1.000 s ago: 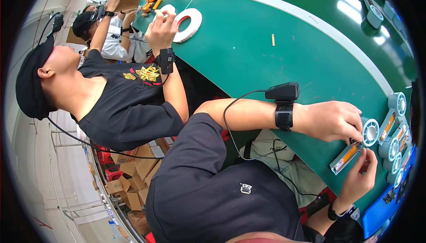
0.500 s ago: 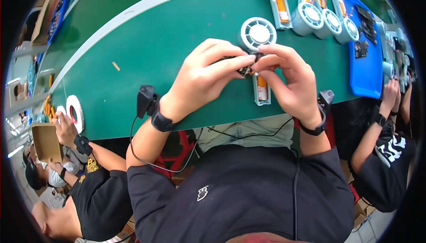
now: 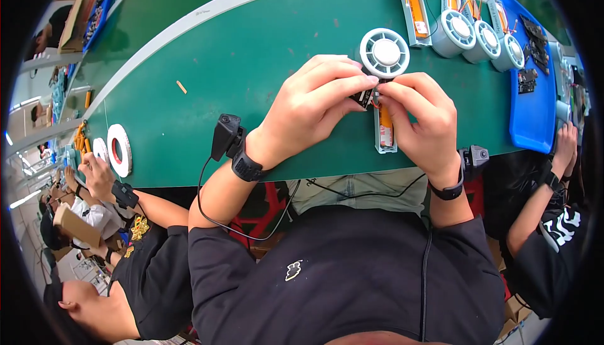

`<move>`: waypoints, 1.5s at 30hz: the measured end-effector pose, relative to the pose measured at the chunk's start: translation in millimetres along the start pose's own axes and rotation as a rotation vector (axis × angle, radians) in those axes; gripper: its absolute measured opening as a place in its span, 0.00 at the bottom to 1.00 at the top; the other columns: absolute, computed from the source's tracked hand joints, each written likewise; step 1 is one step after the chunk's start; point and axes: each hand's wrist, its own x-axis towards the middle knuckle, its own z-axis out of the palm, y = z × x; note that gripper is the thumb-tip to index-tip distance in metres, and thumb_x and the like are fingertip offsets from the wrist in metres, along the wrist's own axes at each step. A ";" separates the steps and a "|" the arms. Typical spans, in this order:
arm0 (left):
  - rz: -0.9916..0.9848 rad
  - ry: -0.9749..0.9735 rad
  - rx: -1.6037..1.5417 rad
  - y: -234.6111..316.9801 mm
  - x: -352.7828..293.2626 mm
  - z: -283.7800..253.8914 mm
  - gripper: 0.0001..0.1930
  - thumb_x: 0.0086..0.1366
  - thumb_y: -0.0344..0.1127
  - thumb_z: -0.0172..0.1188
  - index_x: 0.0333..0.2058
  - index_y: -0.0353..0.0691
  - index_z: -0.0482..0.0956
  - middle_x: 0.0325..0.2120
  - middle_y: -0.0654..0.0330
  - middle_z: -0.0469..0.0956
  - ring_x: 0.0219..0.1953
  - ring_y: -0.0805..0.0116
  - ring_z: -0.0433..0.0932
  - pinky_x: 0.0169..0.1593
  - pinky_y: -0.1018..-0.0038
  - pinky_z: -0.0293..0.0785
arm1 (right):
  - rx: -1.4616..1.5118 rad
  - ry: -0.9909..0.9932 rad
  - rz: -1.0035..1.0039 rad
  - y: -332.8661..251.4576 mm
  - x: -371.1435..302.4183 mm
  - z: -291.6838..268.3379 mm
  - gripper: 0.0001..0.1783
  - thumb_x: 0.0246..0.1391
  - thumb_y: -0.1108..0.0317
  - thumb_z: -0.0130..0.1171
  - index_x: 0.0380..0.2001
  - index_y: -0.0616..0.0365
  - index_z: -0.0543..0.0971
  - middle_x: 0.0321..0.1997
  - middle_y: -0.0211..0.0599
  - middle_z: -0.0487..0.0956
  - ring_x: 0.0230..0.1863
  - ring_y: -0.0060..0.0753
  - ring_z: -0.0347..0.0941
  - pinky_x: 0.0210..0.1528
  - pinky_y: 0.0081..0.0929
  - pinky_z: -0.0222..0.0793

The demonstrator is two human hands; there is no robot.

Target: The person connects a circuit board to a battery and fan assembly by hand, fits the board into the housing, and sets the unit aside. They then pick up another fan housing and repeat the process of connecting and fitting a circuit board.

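Note:
My left hand (image 3: 318,102) is closed, thumb and fingers pinching a small black circuit board (image 3: 363,98). My right hand (image 3: 423,113) meets it with its fingertips together, on a small wire connector (image 3: 376,97) at the board's edge; the fingertips partly cover it. Right behind the hands is a light-blue round fan head (image 3: 384,53) with a white hub. Its narrow handle housing (image 3: 386,150) lies between my hands, pointing towards me, with an orange battery (image 3: 385,128) inside. The joint between head and handle is hidden by my fingers.
Several similar fan units (image 3: 454,33) with orange batteries and loose wires lie at the far right. Beside them a blue tray (image 3: 533,115) holds black circuit boards (image 3: 535,43). White tape rolls (image 3: 119,150) stand at the left edge of the green table (image 3: 239,80). Co-workers sit on both sides.
The view has shifted slightly, so the table's contents appear further right. My hands stay together at the board, which now shows more of its edge between the fingers.

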 end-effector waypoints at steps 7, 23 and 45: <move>-0.041 -0.046 0.025 11.6 -2.6 2.7 0.24 0.48 0.21 0.74 0.46 0.41 0.86 0.42 0.56 0.84 0.43 0.59 0.84 0.44 0.69 0.83 | 0.400 -0.083 0.343 -13.3 3.3 -7.4 0.09 0.54 0.85 0.62 0.38 0.65 0.81 0.39 0.36 0.83 0.34 0.25 0.79 0.34 0.23 0.73; -0.170 0.028 -0.265 13.0 -5.2 2.6 0.16 0.56 0.17 0.70 0.44 0.36 0.87 0.47 0.51 0.82 0.43 0.60 0.87 0.47 0.71 0.88 | 0.367 -0.062 0.406 -23.4 2.6 -6.4 0.10 0.55 0.85 0.63 0.40 0.63 0.81 0.35 0.29 0.86 0.24 0.08 0.69 0.23 0.11 0.59; -0.085 0.006 -0.060 14.1 1.9 7.4 0.16 0.56 0.21 0.71 0.44 0.37 0.86 0.40 0.56 0.85 0.35 0.65 0.87 0.38 0.74 0.85 | 0.432 0.105 0.373 -25.5 -4.6 -4.1 0.23 0.52 0.87 0.60 0.52 0.62 0.83 0.32 0.36 0.87 0.20 0.15 0.68 0.24 0.19 0.65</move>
